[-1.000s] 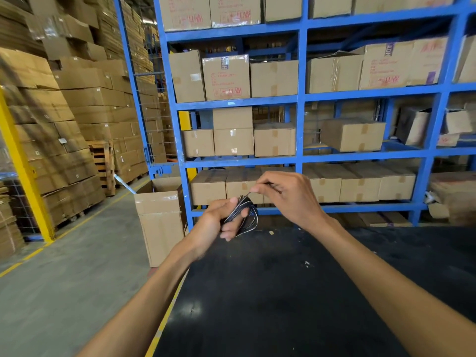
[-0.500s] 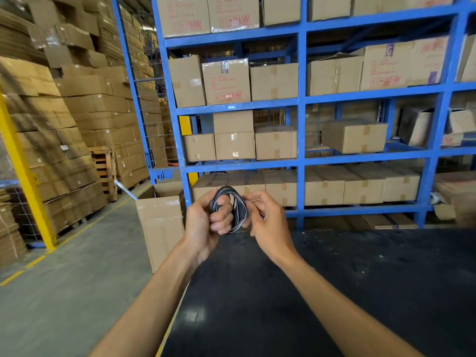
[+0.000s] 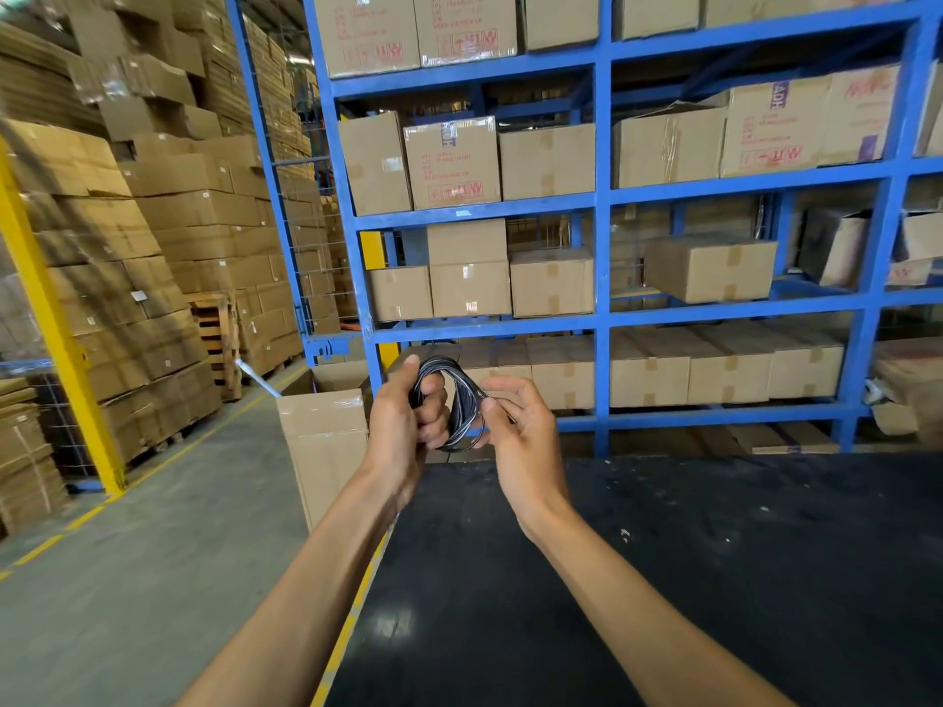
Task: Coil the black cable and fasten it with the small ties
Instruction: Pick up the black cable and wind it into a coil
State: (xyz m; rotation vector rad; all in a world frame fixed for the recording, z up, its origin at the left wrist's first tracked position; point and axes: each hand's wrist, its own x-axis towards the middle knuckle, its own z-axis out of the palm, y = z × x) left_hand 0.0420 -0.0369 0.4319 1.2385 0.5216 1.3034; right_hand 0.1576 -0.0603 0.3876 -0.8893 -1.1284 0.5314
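The coiled black cable (image 3: 455,404) is held up in the air above the far edge of the black tabletop (image 3: 714,579), its loops gathered into a small upright bundle between both hands. The left hand (image 3: 403,418) is clamped on the left side of the coil, fingers curled through the loops and thumb pressed over the top. The right hand (image 3: 520,431) sits just beside it on the right, thumb and forefinger pinched together on the coil's right edge, where a thin pale strand, perhaps a tie, runs across the fingertips; it is too small to make out clearly. The other fingers of that hand are loosely spread. Both bare forearms reach up from the bottom of the view. Left of the tabletop, an open cardboard box (image 3: 324,431) stands on the grey concrete floor (image 3: 143,579). Behind the hands rises a blue steel shelving rack (image 3: 602,298) filled with taped cartons, and to the left tall stacks of cartons (image 3: 168,237) stand on pallets beside a yellow post (image 3: 56,318).
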